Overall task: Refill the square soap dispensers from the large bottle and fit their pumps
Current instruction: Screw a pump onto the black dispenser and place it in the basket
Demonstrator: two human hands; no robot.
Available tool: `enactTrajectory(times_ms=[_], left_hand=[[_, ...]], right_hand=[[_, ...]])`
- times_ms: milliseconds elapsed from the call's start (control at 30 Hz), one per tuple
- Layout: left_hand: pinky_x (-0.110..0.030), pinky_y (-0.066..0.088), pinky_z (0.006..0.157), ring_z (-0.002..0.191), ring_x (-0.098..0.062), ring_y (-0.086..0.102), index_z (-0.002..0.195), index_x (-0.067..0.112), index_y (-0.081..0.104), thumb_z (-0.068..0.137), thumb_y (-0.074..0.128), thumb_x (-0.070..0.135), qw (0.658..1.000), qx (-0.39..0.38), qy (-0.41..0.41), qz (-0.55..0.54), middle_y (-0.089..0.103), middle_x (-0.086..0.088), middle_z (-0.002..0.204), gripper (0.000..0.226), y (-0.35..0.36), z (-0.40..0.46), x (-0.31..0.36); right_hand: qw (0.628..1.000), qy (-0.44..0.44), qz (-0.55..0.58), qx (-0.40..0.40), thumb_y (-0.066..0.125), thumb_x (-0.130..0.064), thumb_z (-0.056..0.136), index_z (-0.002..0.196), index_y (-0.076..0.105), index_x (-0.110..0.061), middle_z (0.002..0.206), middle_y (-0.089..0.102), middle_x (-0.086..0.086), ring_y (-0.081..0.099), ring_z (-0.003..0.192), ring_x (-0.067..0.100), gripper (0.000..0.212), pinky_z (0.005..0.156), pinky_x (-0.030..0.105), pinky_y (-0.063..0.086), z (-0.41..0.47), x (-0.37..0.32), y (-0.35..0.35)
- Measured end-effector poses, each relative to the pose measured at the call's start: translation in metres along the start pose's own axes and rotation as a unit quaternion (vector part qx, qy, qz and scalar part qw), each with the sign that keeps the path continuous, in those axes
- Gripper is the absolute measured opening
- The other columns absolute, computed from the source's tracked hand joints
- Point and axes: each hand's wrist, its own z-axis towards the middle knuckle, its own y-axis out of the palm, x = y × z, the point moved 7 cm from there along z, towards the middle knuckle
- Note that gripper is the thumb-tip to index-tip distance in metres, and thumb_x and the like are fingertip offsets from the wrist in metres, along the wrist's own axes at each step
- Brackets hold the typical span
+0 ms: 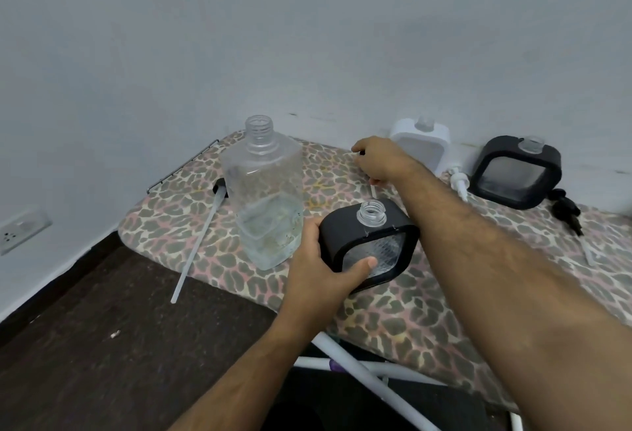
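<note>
Left hand (pixel 323 268) is gripping the near black square dispenser (pixel 371 242) at centre frame, thumb lying across its ribbed clear window and the other fingers wrapping its left edge; the dispenser is resting on the leopard-print ironing board (pixel 393 314), which is serving as the worktop. Its threaded neck (pixel 372 212) is standing open and pointing up and slightly away from the camera, with no pump fitted. Right hand (pixel 378 160) is reaching over and beyond the dispenser, fingers curling down onto a small dark item that is largely hidden beneath them; a thin pale tube is showing just below the hand, so the item is probably this dispenser's pump, though that cannot be told for certain. The relation that matters: the open neck is lying directly below and nearer the camera than the right-hand grip, so any pump tube would need to be travelling downward, along the neck's axis. The large clear bottle (pixel 265 194), uncapped and holding a low level of liquid, is standing just left of the left hand. A white dispenser (pixel 422 146) and a second black dispenser (pixel 516 172) are waiting at the upper right.
</note>
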Motion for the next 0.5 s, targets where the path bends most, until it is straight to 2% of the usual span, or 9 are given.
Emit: enactTrajectory(times_ms=[100,200,300,400,500], left_hand=[[-0.018,0.055,0.079,0.103,-0.003,0.066,0.113,0.042,0.049,0.067,0.082,0.038,1.000,0.001,0.001,0.000,0.066,0.020,0.111,0.057,0.000,0.000,0.000],[-0.021,0.056,0.079,0.104,-0.003,0.066,0.112,0.044,0.048,0.066,0.083,0.039,1.000,0.004,0.002,0.007,0.065,0.020,0.112,0.057,-0.001,0.000,0.000],[-0.019,0.055,0.077,0.102,-0.002,0.066,0.110,0.049,0.048,0.065,0.083,0.041,1.000,0.007,0.002,0.011,0.064,0.022,0.110,0.057,-0.001,-0.001,0.000],[-0.020,0.056,0.076,0.101,-0.003,0.066,0.107,0.051,0.048,0.064,0.082,0.041,1.000,0.004,0.001,0.005,0.064,0.022,0.109,0.055,0.000,-0.001,0.001],[-0.019,0.055,0.078,0.101,-0.002,0.066,0.108,0.051,0.049,0.066,0.082,0.040,1.000,0.002,0.004,-0.002,0.064,0.023,0.109,0.054,0.000,-0.001,0.002]], right_hand=[[1.000,-0.006,-0.022,-0.001,0.047,-0.004,0.097,0.124,0.066,-0.013,0.106,0.070,0.009,0.068,0.063,0.023,0.034,0.066,0.039,0.062,0.001,0.004,0.004],[1.000,-0.020,-0.009,0.013,0.059,-0.008,0.094,0.105,0.075,-0.013,0.093,0.074,0.005,0.062,0.059,0.013,0.020,0.058,0.029,0.054,-0.004,0.005,0.005],[1.000,-0.020,0.018,0.003,0.072,-0.011,0.086,0.084,0.076,-0.016,0.079,0.075,0.000,0.067,0.059,0.013,0.006,0.053,0.024,0.052,-0.013,0.007,0.004],[1.000,-0.014,0.026,-0.004,0.082,-0.010,0.076,0.078,0.072,-0.018,0.077,0.070,-0.007,0.068,0.073,0.014,0.013,0.064,0.028,0.055,-0.028,0.014,-0.004],[0.999,-0.018,0.026,-0.013,0.084,-0.009,0.072,0.081,0.067,-0.016,0.083,0.069,-0.004,0.065,0.078,0.015,0.020,0.071,0.030,0.055,-0.047,0.020,-0.008]])
